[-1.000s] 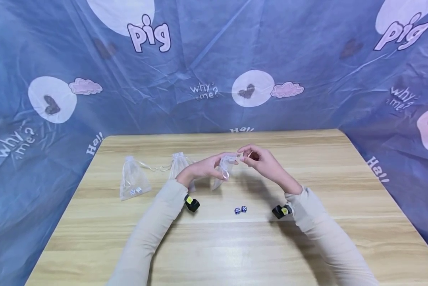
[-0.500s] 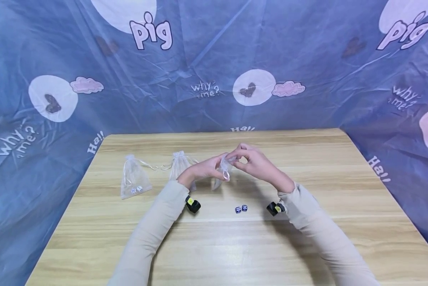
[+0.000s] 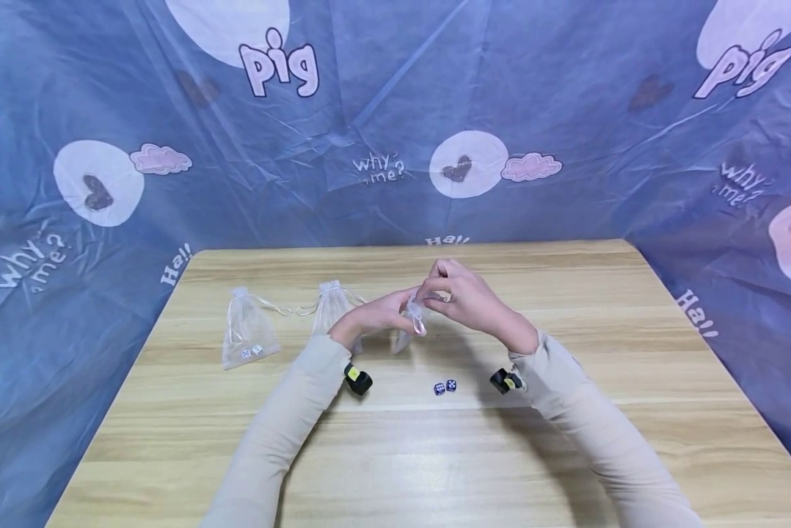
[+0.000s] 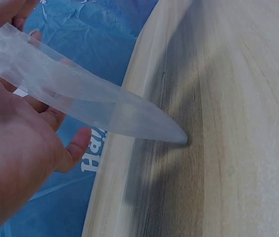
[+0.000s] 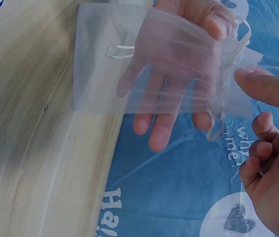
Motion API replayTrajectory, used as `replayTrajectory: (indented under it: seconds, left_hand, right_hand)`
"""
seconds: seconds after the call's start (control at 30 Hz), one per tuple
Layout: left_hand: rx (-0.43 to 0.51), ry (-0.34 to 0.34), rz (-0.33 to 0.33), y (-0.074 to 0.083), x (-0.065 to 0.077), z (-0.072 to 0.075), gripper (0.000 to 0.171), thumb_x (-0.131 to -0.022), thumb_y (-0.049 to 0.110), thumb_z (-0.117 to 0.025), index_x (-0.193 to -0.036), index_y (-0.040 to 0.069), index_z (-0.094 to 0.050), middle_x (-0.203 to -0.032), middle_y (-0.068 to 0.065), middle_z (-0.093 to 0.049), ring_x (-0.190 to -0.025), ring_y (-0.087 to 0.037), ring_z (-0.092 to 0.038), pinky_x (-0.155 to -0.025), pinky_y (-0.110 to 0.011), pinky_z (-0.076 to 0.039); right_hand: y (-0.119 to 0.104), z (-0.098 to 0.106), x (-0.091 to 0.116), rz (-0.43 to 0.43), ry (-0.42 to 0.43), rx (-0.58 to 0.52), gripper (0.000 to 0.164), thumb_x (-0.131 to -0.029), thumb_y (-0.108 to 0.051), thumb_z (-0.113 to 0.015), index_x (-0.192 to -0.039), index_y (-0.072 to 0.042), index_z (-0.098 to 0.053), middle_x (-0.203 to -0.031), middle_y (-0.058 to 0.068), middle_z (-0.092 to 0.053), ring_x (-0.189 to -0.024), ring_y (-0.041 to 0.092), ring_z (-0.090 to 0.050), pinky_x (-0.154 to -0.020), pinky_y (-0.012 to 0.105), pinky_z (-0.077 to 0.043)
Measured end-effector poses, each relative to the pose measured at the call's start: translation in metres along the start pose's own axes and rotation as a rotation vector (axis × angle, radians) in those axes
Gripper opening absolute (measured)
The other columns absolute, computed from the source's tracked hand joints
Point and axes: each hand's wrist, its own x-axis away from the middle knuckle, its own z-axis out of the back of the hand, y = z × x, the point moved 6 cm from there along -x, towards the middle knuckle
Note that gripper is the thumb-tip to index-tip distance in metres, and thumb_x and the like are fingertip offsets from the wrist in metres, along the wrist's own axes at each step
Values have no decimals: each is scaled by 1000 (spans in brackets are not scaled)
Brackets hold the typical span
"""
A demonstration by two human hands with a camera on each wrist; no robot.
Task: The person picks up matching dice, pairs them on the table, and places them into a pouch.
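Observation:
Raised over the table, a sheer white drawstring pouch (image 5: 97, 81) hangs in my left hand (image 3: 374, 315). The left thumb lies over its gathered neck in the right wrist view, with several fingers stretched out behind the see-through cloth. My right hand (image 3: 468, 302) pinches the pouch's mouth edge between thumb and forefinger, its other fingers loosely curled. From the left wrist, the pouch body (image 4: 107, 108) looks flat and narrows to a corner. Two dark blue dice (image 3: 445, 387) with white dots lie side by side on the table, nearer than the hands.
On the left lies a sheer pouch (image 3: 249, 323) with two white dice (image 3: 252, 352) inside. A second pouch (image 3: 329, 306) lies beside it, partly hidden by the left hand. The wooden table (image 3: 395, 469) ends at a blue printed cloth (image 3: 395, 88).
My right hand has moved left, closer to the left hand, and its fingers have shifted along the pouch's mouth. The left hand stays nearly still. The dice have not moved.

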Motion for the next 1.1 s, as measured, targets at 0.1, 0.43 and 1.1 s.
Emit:
replayTrajectory:
  seconds: [0.1,0.43,1.1]
  left_hand:
    - [18,-2,-5,-1,0,0,86,-76,8,-66,-151,4,-24,-145,-28,-37,-131,-40,-39,-111,-40,-34]
    - [54,52,-15,-3,1,1,70,-74,15,-72,-134,-2,-40,-116,-16,-53,-107,-32,-53,-89,-27,-46]
    - [-29,73,-91,-1,5,3,64,-80,-5,-62,-139,-4,-37,-142,-26,-44,-108,-10,-54,-101,-28,-44]
  right_hand:
    - [-1,0,3,-8,-16,10,9,-79,-10,-77,-84,-17,-74,-82,-2,-55,-84,16,-51,-69,29,-45]
    - [1,-1,19,-86,-93,-12,6,-82,-11,-74,-86,-14,-71,-84,0,-56,-87,17,-51,-73,32,-44]
    - [4,-3,65,-232,-205,-267,20,-84,-14,-73,-102,-11,-65,-82,-2,-55,-75,6,-47,-64,22,-42]
